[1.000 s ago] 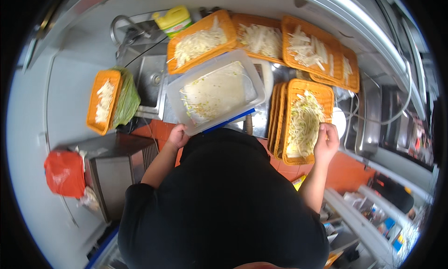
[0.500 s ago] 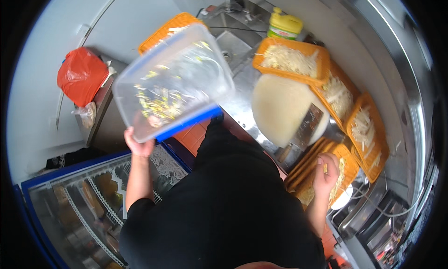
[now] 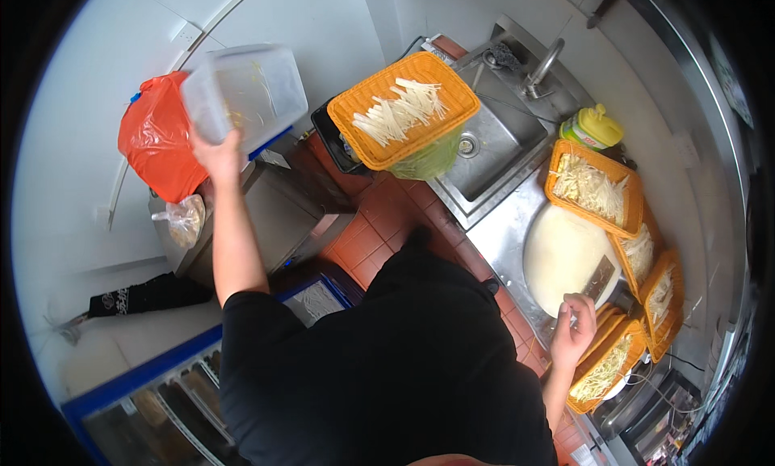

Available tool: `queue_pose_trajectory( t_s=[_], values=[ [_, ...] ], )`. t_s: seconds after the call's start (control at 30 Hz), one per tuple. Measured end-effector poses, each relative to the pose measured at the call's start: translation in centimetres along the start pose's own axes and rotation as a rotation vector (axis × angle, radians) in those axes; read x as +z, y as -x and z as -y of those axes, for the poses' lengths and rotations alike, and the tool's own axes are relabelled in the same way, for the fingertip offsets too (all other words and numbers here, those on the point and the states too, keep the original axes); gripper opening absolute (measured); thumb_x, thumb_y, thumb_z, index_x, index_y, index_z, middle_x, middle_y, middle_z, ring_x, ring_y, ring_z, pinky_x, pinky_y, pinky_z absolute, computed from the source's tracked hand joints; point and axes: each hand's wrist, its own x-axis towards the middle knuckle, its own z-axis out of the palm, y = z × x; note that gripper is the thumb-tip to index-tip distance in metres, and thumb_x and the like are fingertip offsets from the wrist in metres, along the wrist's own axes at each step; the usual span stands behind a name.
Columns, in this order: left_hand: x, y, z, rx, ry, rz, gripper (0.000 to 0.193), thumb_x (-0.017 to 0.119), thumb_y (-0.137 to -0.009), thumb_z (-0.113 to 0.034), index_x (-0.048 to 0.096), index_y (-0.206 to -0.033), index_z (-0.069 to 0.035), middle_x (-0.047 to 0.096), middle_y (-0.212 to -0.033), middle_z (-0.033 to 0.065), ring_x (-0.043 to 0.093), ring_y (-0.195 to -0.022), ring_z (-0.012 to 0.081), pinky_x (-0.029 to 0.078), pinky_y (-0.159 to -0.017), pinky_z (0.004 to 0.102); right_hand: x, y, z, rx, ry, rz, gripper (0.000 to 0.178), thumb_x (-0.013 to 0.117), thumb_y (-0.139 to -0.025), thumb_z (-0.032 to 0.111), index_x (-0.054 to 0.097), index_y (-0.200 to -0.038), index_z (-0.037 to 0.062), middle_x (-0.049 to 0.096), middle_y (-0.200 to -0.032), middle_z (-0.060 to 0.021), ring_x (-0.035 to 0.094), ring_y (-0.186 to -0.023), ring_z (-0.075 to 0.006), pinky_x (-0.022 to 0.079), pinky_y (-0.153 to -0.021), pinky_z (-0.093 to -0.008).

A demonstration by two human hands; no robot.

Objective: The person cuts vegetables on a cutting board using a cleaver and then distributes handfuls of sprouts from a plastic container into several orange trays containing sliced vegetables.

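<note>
At the left, my left hand (image 3: 216,155) grips the near edge of a translucent plastic bin (image 3: 270,90). The bin is tilted, with a few yellowish bits clinging inside, and it is beside a red plastic bag (image 3: 161,139). My right hand (image 3: 573,335) is raised at the right with its fingers curled in. Whatever it may hold is hidden. It is nearest to a cleaver (image 3: 599,279) lying on a round white cutting board (image 3: 561,248), and to orange baskets (image 3: 622,333) stacked below it, the front one holding pale sprouts (image 3: 605,373).
An orange basket (image 3: 355,111) with white strips (image 3: 400,111) sits over a green bag (image 3: 428,159), left of the steel sink (image 3: 492,155). More filled baskets (image 3: 565,163) line the right wall near a yellow jug (image 3: 592,127). A glass-topped blue-framed freezer (image 3: 137,381) stands lower left.
The bin has moved left in my left hand, away from the sink, toward the red bag. The cluster of yellow bits no longer shows in it. My view has turned left.
</note>
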Motion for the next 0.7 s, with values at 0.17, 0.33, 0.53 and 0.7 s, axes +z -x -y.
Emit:
queue_pose_trajectory(
  t_s=[0.17, 0.33, 0.53, 0.7],
  values=[
    [12.3, 0.1, 6.4, -0.085, -0.554, 0.114, 0.114, 0.084, -0.056, -0.038, 0.035, -0.154, -0.009, 0.047, -0.134, 0.0275, 0.044, -0.127, 0.0454, 0.038, -0.109, 0.0522, 2.4, 3.1, 1.0, 0.196, -0.01, -0.099, 0.005, 0.058, -0.091, -0.006, 0.062, -0.093, -0.0031, 0.063, -0.094, -0.0119, 0.059, -0.083, -0.0206, 0.048, -0.077, -0.0303],
    [19.2, 2.2, 9.9, -0.202, -0.589, 0.192, 0.112, 0.085, -0.058, -0.035, 0.033, -0.155, -0.016, 0.041, -0.14, 0.0266, 0.039, -0.13, 0.0422, 0.029, -0.114, 0.0515, 2.5, 5.5, 2.7, 0.366, 0.091, -0.113, 0.006, 0.057, -0.094, -0.004, 0.061, -0.09, -0.0019, 0.062, -0.093, -0.009, 0.056, -0.082, -0.0158, 0.046, -0.075, -0.0279],
    [19.6, 1.5, 11.4, -0.141, -0.652, 0.162, 0.109, 0.085, -0.058, -0.033, 0.034, -0.153, -0.017, 0.041, -0.137, 0.0273, 0.04, -0.126, 0.0434, 0.029, -0.111, 0.0531, 3.3, 5.3, 2.1, 0.43, 0.069, -0.123, 0.005, 0.058, -0.094, -0.003, 0.059, -0.091, -0.0007, 0.062, -0.092, -0.0077, 0.057, -0.083, -0.0156, 0.046, -0.076, -0.0268],
    [18.6, 0.1, 11.7, -0.166, -0.559, 0.047, 0.109, 0.087, -0.056, -0.031, 0.037, -0.152, -0.016, 0.04, -0.138, 0.0276, 0.04, -0.126, 0.0437, 0.034, -0.109, 0.0535, 4.8, 3.5, 3.2, 0.344, 0.16, -0.048, 0.004, 0.061, -0.092, -0.003, 0.059, -0.089, -0.0013, 0.063, -0.091, -0.0101, 0.058, -0.082, -0.0189, 0.047, -0.075, -0.0294]
  ],
)
